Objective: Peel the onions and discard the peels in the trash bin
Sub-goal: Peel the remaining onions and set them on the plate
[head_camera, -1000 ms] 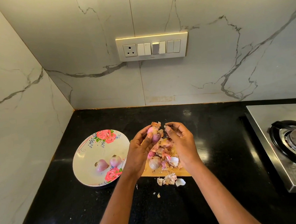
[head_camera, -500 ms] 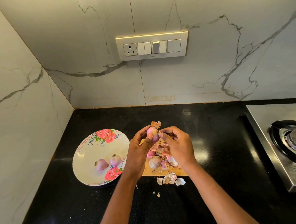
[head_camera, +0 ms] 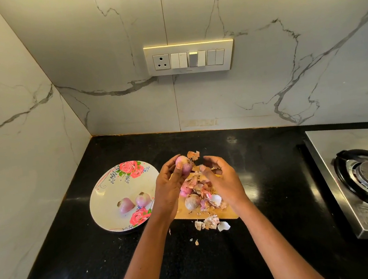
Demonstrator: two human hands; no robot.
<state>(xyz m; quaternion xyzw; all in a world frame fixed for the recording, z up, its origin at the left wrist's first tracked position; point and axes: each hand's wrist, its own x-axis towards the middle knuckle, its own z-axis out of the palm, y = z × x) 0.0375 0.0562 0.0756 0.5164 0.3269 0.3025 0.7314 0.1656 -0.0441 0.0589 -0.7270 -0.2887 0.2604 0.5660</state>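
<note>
- Head view, nearest: loose peels (head_camera: 212,223) lie on the black desk (head_camera: 77,253) at 6 o'clock of the cutting board (head_camera: 228,213).
- On the board, an unpeeled onion (head_camera: 191,202) sits among skins.
- Left hand (head_camera: 168,187) grips a pink onion (head_camera: 184,164); right hand (head_camera: 224,180), at its 3 o'clock, has fingers loosely curled, holding nothing clear.
- At 9 o'clock, a floral plate (head_camera: 107,193) holds two peeled onions (head_camera: 134,202).

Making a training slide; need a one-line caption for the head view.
Left hand grips a pink onion above peel-strewn wooden board; right hand alongside.

A pink onion (head_camera: 184,164), skin flap curling off its top, is held above the cutting board (head_camera: 205,215). Papery peels (head_camera: 203,188) and another onion (head_camera: 191,202) lie heaped on that board.
</note>
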